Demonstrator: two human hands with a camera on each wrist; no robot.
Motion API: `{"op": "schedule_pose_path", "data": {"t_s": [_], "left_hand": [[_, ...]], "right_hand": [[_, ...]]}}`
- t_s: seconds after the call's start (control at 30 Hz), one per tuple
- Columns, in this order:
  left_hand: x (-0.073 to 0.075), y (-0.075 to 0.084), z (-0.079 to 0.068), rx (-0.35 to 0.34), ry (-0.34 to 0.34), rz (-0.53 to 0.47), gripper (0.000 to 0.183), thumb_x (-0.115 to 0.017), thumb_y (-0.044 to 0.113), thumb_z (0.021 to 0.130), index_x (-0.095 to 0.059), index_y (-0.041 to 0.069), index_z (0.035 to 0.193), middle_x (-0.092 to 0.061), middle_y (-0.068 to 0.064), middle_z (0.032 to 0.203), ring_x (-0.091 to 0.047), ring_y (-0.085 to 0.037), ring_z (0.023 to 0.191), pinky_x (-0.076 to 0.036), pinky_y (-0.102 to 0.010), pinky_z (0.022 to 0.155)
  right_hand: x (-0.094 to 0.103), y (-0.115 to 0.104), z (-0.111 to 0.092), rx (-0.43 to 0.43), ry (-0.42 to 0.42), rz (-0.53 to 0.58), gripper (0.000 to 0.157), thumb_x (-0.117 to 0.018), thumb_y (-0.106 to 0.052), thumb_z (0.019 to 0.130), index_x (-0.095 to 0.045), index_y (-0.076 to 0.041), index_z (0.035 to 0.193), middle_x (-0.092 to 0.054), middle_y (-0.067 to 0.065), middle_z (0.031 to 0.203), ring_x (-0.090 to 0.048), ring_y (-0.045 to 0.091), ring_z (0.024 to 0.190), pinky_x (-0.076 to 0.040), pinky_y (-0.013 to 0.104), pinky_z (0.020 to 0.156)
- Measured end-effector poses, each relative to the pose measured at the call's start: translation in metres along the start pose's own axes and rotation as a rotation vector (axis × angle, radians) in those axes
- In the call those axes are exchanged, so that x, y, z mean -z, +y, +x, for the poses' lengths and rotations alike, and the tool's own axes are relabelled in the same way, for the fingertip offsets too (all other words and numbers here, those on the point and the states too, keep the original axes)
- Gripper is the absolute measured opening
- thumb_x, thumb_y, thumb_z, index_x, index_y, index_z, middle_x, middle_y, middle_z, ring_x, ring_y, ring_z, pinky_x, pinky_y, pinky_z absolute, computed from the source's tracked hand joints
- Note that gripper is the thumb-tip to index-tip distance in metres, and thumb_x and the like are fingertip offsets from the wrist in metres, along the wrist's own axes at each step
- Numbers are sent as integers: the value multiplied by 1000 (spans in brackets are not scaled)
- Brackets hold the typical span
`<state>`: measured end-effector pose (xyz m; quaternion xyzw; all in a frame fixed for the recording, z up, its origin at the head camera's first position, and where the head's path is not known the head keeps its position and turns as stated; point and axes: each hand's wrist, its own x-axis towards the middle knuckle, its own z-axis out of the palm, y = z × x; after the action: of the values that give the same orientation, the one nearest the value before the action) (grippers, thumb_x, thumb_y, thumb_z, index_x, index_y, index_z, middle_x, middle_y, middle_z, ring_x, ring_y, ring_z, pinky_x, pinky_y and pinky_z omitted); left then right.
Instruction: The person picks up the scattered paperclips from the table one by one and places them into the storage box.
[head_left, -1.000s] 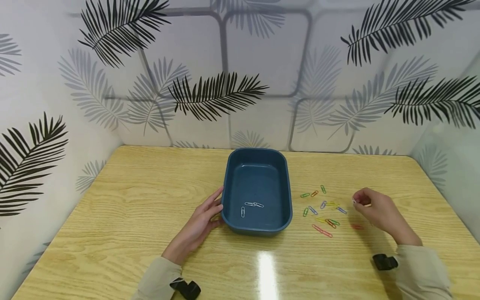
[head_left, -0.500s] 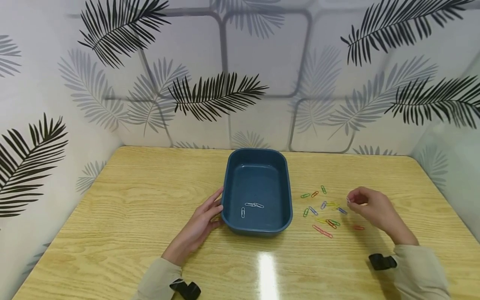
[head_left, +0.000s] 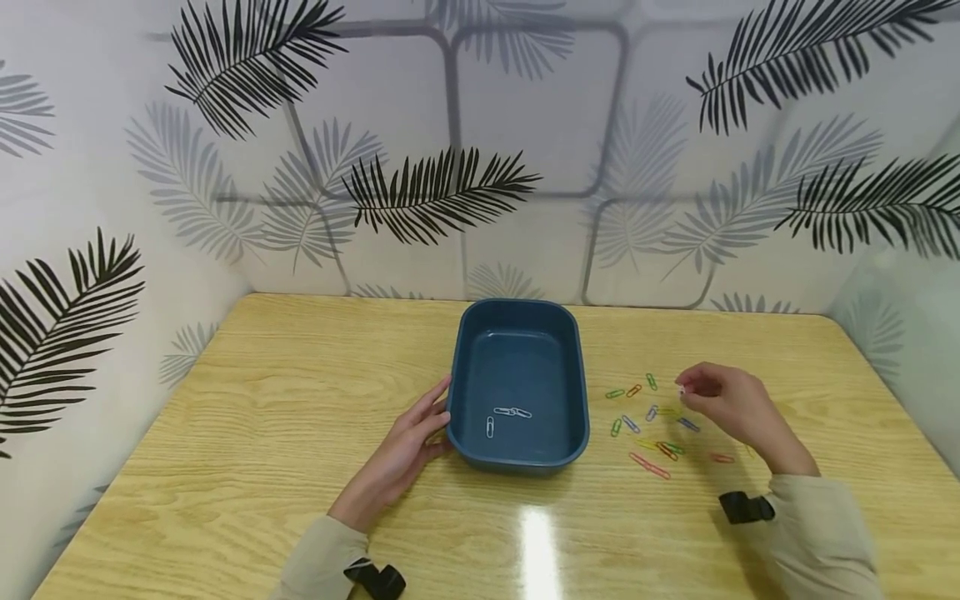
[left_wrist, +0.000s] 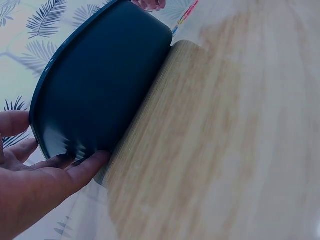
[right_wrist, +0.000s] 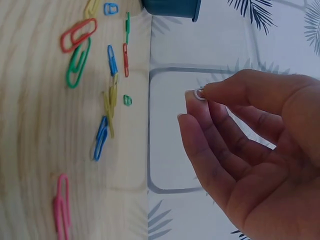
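Observation:
Between thumb and fingertip, my right hand [head_left: 729,406] pinches a white paper clip [right_wrist: 199,94], mostly hidden by the fingers. It is raised above the table, to the right of a dark blue box [head_left: 522,468]. Fairly straight fingers of my left hand [head_left: 408,439] touch the box's left side; the left wrist view shows them against its outer wall [left_wrist: 95,85]. Inside the box lie a few white paper clips [head_left: 491,427]. Coloured paper clips are scattered on the table between the box and my right hand, including pink ones [head_left: 649,466] and a green one [head_left: 617,427].
A wooden table [head_left: 300,367] carries everything. Behind it stands a pale wall covering [head_left: 525,250] with a leaf pattern. Black straps with small mounts [head_left: 746,507] sit at both wrists, over beige sleeves.
My right hand has moved left and slightly farther away, keeping the white paper clip pinched. My left hand stays at the box. The head view has shifted slightly.

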<state>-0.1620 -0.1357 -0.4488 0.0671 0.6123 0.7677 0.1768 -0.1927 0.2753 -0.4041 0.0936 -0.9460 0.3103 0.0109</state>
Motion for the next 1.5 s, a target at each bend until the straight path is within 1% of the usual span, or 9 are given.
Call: {"op": "schedule_pose_path", "data": {"t_s": [0.2, 0.4, 0.67, 0.83, 1.0, 1.17, 1.23, 1.33, 1.5], "left_hand": [[0, 0, 1, -1, -16, 3, 57, -41, 11, 103, -19, 14, 156, -23, -21, 155, -33, -35, 136, -41, -36, 94], [1, 0, 0, -2, -22, 6, 58, -42, 13, 103, -19, 14, 156, -23, -22, 155, -33, -36, 136, -40, -37, 96], [1, -1, 0, 1, -8, -1, 57, -41, 12, 103, -20, 16, 156, -23, -20, 155, -33, -35, 136, -41, -38, 96], [1, -1, 0, 6, -5, 0, 56, -40, 12, 103, -20, 16, 156, -23, -19, 155, -33, -34, 136, -41, -37, 95], [2, -1, 0, 2, -6, -1, 56, -40, 12, 104, -20, 16, 156, -23, -19, 155, -33, -34, 136, -41, -36, 94], [1, -1, 0, -6, -5, -7, 57, -41, 12, 103, -20, 16, 156, -24, -19, 155, -34, -35, 136, -42, -36, 94], [1, -2, 1, -6, -5, -9, 57, -41, 12, 103, -20, 16, 156, -24, -19, 155, -33, -34, 136, -42, -36, 94], [1, -3, 1, -6, -11, -9, 57, -41, 12, 103, -19, 15, 156, -23, -20, 155, -33, -35, 136, -41, -36, 94], [2, -2, 0, 5, 1, -13, 56, -41, 12, 103, -21, 17, 156, -25, -18, 155, -34, -34, 136, -41, -36, 94]], "right_hand": [[0, -7, 2, -7, 17, 26, 18, -64, -9, 93, -66, 5, 104, -67, 12, 91, -64, 28, 83, -50, 38, 68], [-2, -15, 3, 4, 30, 29, 15, -65, -9, 91, -67, 3, 100, -68, 10, 89, -64, 28, 83, -49, 38, 67], [-9, -30, 1, 95, 28, 24, 6, -67, -9, 90, -67, -4, 94, -68, 6, 89, -66, 28, 83, -50, 41, 68], [-16, -43, -2, 141, 41, 50, 3, -69, -7, 89, -68, -6, 92, -69, 4, 87, -66, 23, 80, -51, 36, 67], [-21, -58, -4, 167, 43, 80, 4, -70, -10, 89, -70, -7, 93, -70, 2, 88, -66, 20, 79, -51, 31, 65], [-23, -66, 0, 153, 54, 131, 7, -70, -12, 90, -70, -7, 95, -70, 2, 86, -65, 23, 77, -49, 31, 61], [-25, -67, 1, 132, 55, 153, 8, -70, -12, 89, -70, -6, 95, -70, 2, 86, -66, 23, 76, -49, 30, 61], [-27, -68, 4, 123, 61, 176, 10, -71, -11, 88, -70, -4, 95, -70, 3, 85, -66, 20, 76, -49, 29, 62], [-30, -72, 8, 166, 77, 174, 9, -71, -8, 88, -70, -3, 96, -69, 3, 85, -65, 18, 77, -51, 30, 67]]}}
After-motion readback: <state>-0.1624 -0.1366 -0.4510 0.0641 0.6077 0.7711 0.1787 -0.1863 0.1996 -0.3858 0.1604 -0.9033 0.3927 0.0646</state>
